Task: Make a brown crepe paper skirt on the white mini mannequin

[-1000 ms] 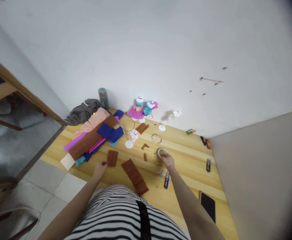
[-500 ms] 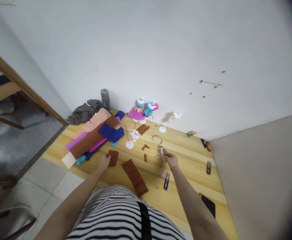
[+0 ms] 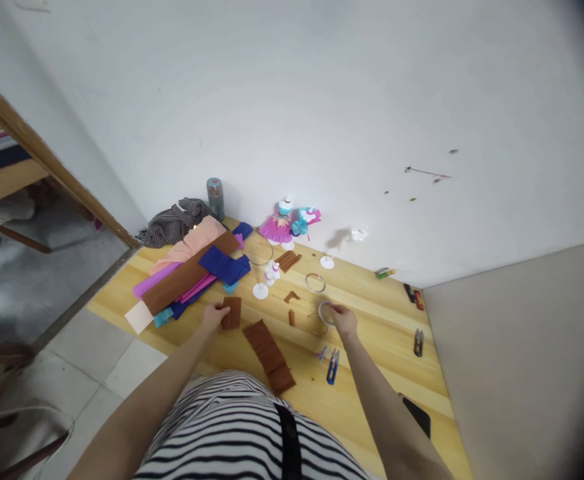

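Note:
My left hand [image 3: 214, 317] pinches the left edge of a small brown piece of crepe paper [image 3: 232, 314] just above the wooden table. In my right hand [image 3: 345, 321] is a white ring [image 3: 325, 313] that looks like a roll of tape, gripped by its right rim. Another thin wire hoop [image 3: 315, 283] lies just beyond it. A longer creased brown strip [image 3: 270, 357] rests between my arms, close to my body. Small brown scraps [image 3: 291, 297] lie between the hands. Blue-handled thread snips [image 3: 333, 368] sit below my right hand.
Coloured crepe paper [image 3: 187, 277] is piled at the left, with a striped cloth [image 3: 177, 223] and a flask [image 3: 215, 199] behind. Small decorated figures [image 3: 278, 223] stand along the wall. At the right are black snips [image 3: 419, 343] and a phone [image 3: 416, 415].
My right hand has turned the white ring so that its opening shows more. My left hand and the brown piece have shifted slightly right and up. The view has tilted a little.

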{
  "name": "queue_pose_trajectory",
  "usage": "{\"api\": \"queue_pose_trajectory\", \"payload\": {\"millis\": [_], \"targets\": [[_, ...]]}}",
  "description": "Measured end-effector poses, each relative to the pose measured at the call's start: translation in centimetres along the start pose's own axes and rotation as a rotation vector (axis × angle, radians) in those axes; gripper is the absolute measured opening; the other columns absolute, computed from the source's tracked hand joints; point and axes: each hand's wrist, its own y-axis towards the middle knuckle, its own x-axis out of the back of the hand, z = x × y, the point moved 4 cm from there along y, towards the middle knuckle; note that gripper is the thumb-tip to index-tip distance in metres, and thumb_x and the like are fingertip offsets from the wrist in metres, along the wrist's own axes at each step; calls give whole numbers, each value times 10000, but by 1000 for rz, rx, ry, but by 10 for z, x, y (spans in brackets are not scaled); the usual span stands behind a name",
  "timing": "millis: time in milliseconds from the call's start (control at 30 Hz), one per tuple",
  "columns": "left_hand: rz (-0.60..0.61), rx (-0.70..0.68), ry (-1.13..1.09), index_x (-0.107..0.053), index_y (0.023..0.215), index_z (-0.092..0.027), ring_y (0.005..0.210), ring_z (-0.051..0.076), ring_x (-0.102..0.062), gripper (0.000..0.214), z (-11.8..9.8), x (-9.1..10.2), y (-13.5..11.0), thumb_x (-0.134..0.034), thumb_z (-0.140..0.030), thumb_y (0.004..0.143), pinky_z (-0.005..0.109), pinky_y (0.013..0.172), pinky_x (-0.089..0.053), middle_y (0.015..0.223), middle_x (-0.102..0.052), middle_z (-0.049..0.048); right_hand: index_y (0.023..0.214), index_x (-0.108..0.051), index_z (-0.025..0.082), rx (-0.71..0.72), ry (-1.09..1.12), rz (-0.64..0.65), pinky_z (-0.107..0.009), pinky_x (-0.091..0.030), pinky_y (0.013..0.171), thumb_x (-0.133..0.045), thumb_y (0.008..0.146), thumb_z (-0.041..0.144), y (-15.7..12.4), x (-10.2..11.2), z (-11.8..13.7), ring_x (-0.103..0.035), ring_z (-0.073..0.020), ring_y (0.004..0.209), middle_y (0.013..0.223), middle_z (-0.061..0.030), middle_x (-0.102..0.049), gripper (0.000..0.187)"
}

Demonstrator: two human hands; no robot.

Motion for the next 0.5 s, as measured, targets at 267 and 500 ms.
{"api": "queue_pose_trajectory", "payload": {"millis": [267, 500], "targets": [[314, -246, -297, -628, 741, -119, 643, 129, -592, 306, -47, -41, -48, -764, -366, 624, 255, 640, -469, 694, -636, 4, 1099, -669, 242, 243, 378, 446, -357, -522, 766, -773, 618, 338, -98, -116, 75, -637, -236, 942, 1088, -57, -688, 502], [301, -359, -204, -638, 678, -127, 599, 148, -573, 170, -76, -45, -52, -727, -245, 592, 263, 591, -448, 594, -615, -4, 652, -654, 172, 217, 621, 327, -241, -445, 594, -754, 615, 302, -138, -124, 80, -537, -119, 562, 596, 34, -626, 168]]}}
